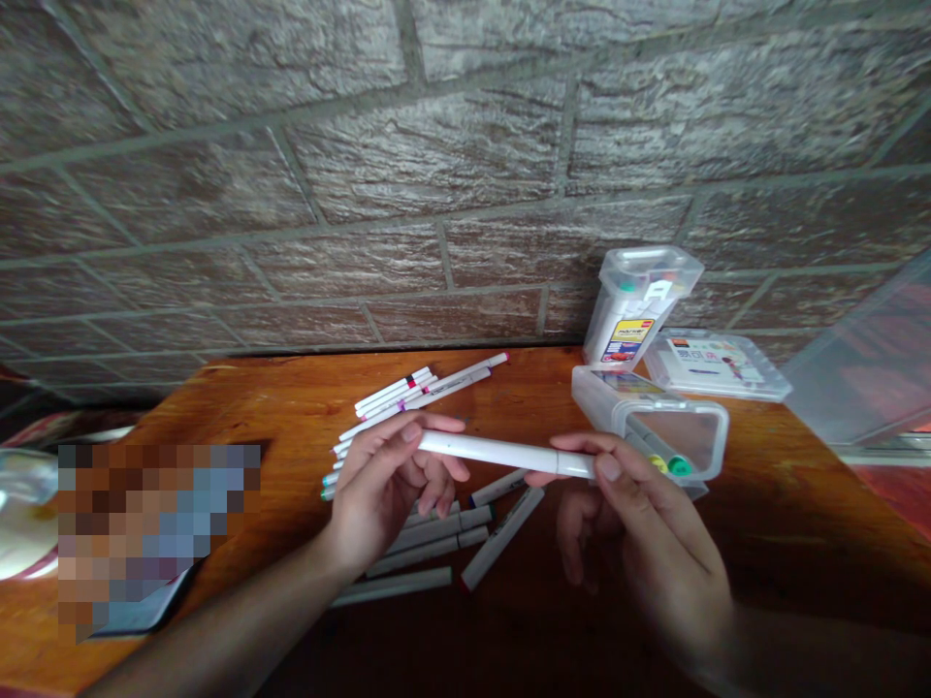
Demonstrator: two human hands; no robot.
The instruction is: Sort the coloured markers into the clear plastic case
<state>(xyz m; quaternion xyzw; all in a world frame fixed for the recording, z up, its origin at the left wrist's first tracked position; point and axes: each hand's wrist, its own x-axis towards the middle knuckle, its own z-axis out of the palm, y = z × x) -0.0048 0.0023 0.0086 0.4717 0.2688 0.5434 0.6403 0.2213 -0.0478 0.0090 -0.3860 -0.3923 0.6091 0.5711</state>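
A white marker (501, 454) is held level between both hands above the wooden table (276, 407). My left hand (393, 465) pinches its left end between thumb and fingers. My right hand (640, 514) grips the right end, past a thin seam in the barrel. Under and behind my left hand lie several white markers (422, 388) with pink, purple and green ends. More loose markers (503, 539) are spread below the held one. Right of them, an open clear plastic case (596, 402) lies on its side with yellow and green-tipped markers inside.
An upright clear box of markers (629, 310) stands by the brick wall (495, 136). Behind the open case is a flat clear case (720, 364). At the left are a pixelated object (167, 523) and a pale container (25, 514) near the table's edge.
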